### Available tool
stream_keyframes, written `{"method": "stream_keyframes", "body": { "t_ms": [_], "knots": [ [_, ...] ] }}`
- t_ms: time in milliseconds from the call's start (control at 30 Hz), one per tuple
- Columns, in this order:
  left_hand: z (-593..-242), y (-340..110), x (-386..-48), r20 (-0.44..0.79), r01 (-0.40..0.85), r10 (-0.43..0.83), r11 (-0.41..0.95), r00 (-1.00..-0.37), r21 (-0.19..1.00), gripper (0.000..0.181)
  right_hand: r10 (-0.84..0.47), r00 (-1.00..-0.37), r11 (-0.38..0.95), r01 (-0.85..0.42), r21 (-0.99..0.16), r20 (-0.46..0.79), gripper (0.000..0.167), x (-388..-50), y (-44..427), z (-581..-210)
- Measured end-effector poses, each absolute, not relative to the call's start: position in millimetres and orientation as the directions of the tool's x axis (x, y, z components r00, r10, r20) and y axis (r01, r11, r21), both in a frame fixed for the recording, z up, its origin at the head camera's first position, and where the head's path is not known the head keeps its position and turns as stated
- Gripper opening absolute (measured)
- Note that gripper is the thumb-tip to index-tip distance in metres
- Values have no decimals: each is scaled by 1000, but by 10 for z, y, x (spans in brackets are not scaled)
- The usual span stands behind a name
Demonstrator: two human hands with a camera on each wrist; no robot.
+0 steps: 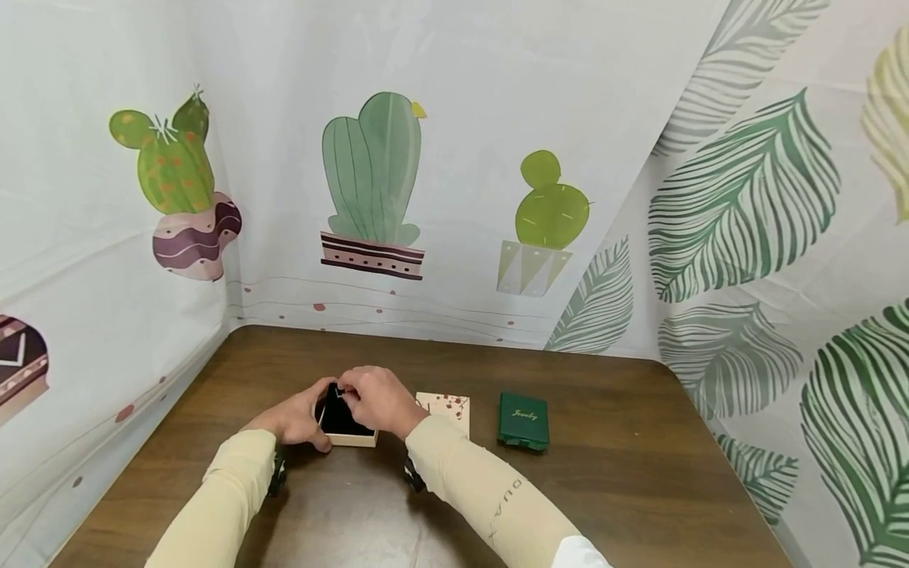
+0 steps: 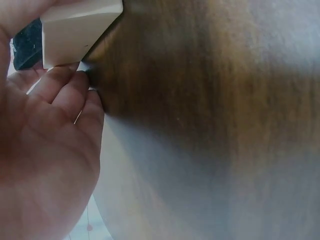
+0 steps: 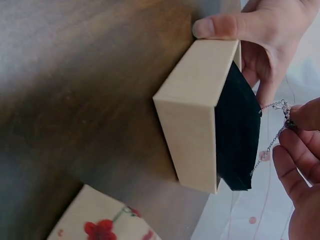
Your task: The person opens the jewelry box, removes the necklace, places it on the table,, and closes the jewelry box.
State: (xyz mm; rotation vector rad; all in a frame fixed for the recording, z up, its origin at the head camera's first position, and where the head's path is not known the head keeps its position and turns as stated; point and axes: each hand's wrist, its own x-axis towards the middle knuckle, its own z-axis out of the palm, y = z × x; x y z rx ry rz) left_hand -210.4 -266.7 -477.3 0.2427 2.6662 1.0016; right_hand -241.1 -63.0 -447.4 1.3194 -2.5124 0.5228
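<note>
Pinching a fine silver chain point(image 3: 268, 149) between thumb and fingers of the right hand point(image 1: 379, 398), just beyond the raised edge of a black insert point(image 3: 237, 132); gripping the cream box point(image 3: 191, 142) with the left hand point(image 1: 296, 416), thumb at the near corner. Working left of centre on the wooden surface point(image 1: 604, 465), with the box resting there and the chain at the insert's far end, both strands running from its edge to the fingertips. Probably midway through the work: box open, chain in hand yet meeting the insert at two places. Left to do, by the same reading: seating the chain or freeing it wholly, and laying flat the insert, tilted up above the rim. Cannot tell the chain's direction, in or out. To the right of the box, a flower-printed lid point(image 1: 450, 406), by its look, partly covered by the right sleeve point(image 1: 490, 489); farther right, well apart, a closed green box point(image 1: 524, 416) marked "Jewelry", with a bow at its near edge. Behind, a hanging cloth point(image 1: 461, 95) printed with cacti and leaves. In the way of a clear look: the right hand, hiding part of the insert in the head view.
</note>
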Motion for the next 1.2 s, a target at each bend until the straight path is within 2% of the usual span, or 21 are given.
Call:
{"method": "stream_keyframes", "body": {
  "t_ms": [533, 667, 767, 1000, 1200],
  "knots": [
    [-4840, -2693, -2133, -153, 97, 295, 686, -943, 721, 108, -782, -545, 553, -830, -64, 303, 12, -2346, -604, -4641],
    [-4838, -2696, -2128, -154, 94, 292, 685, -944, 722, 109, -786, -542, 549, -833, -67, 298, 6, -2355, -589, -4661],
    [-4833, -2691, -2121, -165, 86, 286, 695, -944, 714, 111, -767, -571, 564, -817, -119, 292, 8, -2378, -563, -4670],
    [-4822, -2688, -2114, -187, 64, 269, 710, -945, 701, 114, -634, -693, 671, -714, -202, 343, 21, -2460, -444, -4692],
    [-4815, -2690, -2106, -199, 45, 263, 702, -944, 710, 117, -615, -736, 706, -674, -218, 284, 28, -2482, -368, -4738]
  ]
}}
